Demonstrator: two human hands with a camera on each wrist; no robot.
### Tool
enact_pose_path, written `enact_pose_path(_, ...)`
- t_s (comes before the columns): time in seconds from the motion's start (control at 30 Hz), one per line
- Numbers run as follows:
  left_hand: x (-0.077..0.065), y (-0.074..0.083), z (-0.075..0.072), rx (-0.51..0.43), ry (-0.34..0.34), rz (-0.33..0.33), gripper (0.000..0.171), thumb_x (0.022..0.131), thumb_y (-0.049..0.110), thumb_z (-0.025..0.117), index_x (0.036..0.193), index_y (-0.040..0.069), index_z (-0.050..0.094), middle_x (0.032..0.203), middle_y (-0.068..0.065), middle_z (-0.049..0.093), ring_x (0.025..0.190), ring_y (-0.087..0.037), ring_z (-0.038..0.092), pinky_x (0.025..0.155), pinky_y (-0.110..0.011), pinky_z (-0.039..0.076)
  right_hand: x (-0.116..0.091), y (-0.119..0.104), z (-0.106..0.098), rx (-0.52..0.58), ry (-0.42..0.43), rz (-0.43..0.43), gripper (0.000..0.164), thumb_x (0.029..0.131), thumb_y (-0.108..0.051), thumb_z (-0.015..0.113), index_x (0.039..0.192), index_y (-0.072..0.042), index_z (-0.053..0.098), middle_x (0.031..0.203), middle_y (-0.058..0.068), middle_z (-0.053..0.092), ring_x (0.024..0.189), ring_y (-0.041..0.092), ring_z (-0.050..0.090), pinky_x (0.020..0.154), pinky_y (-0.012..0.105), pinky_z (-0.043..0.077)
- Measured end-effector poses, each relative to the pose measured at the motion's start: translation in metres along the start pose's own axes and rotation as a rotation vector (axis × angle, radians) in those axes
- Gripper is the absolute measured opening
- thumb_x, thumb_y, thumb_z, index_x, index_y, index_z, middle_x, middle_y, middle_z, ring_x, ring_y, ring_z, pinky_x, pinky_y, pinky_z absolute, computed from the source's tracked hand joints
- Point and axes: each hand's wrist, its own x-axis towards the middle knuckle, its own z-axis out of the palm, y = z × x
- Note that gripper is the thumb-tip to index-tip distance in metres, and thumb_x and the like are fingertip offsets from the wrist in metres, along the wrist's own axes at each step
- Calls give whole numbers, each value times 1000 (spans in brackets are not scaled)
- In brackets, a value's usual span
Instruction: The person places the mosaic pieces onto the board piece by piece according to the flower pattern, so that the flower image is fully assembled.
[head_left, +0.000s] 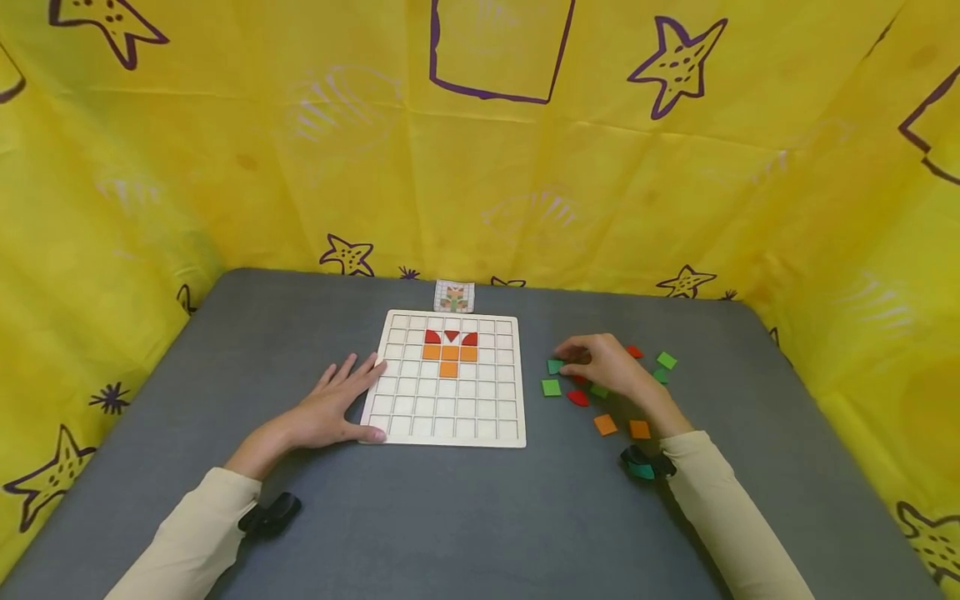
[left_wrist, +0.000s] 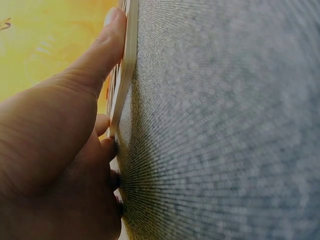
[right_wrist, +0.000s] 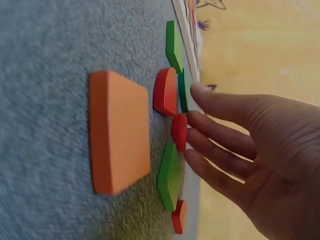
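My left hand (head_left: 330, 408) rests with spread fingers on the left edge of a pale wooden grid board (head_left: 425, 407); its thumb lies on the near left corner. On the board, three red pieces sit above several orange squares (head_left: 449, 353). My right hand (head_left: 603, 364) is over the loose pieces to the right of the board. Its thumb and index fingertips are right at a dark green piece (head_left: 554, 367), also seen in the right wrist view as a thin dark green tile (right_wrist: 183, 91); a gap shows between them. The other fingers are bent loosely close above red pieces.
A small pattern card (head_left: 454, 297) lies behind the board. Around my right hand are light green squares (head_left: 551, 388), a red curved piece (head_left: 577, 398), orange squares (head_left: 605, 425) and more pieces. A yellow printed cloth (head_left: 465, 192) stands behind and beside the grey table (head_left: 450, 525).
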Motion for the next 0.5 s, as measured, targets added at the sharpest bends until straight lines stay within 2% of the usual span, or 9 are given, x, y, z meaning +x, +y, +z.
enact_pose_path(0.13,0,1,0,-3,-2,-2,110,75,57,77,156,6,22,162,-21,11,146,-48,-2,114,-63,-4,-1,-4,3,-4,7,-8,25,85,-11,77,109,-3,73,101,8,73,91,23,69,81,39,56)
enact_pose_path(0.5,2,-1,0,-5,-17,-20,112,74,59,77,156,8,21,163,-19,10,147,-46,-4,114,-62,-5,5,-9,8,-25,48,-33,24,82,0,77,106,-2,73,98,9,71,88,23,66,80,40,56)
